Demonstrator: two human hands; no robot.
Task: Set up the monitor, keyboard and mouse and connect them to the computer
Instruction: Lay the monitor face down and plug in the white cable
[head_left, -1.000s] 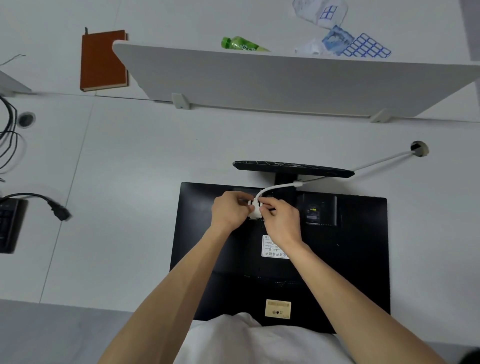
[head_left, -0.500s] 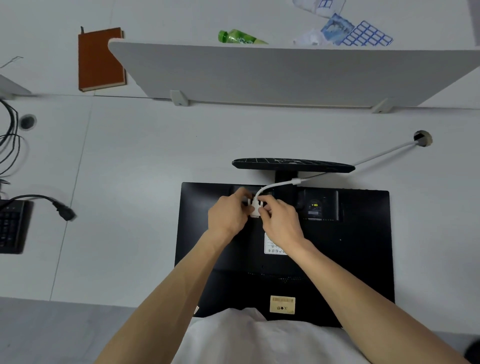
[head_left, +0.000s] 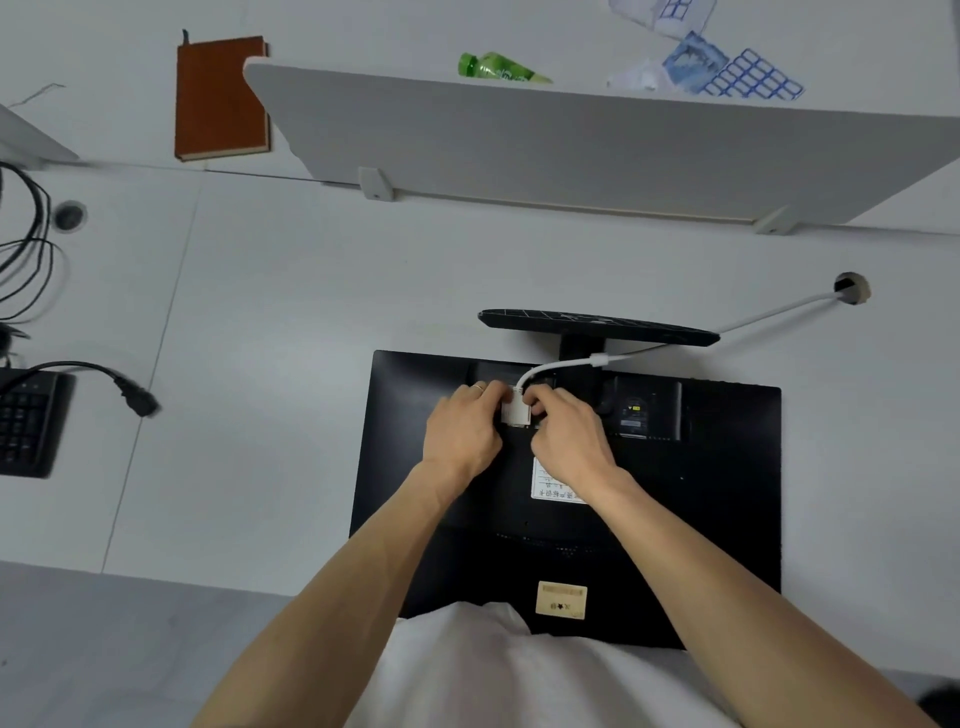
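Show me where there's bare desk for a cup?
Widest patch: desk between black plug and monitor, in front of the divider. Another: right of the monitor, near the cable hole. Crowded: far left, with cables and keyboard; the monitor's back, where left hand and right hand hold the white connector.

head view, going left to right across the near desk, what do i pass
keyboard → black plug → monitor, back up (over it: left hand → connector → right hand) → cable hole

keyboard runs off the left edge; fingers cover the plug's sides
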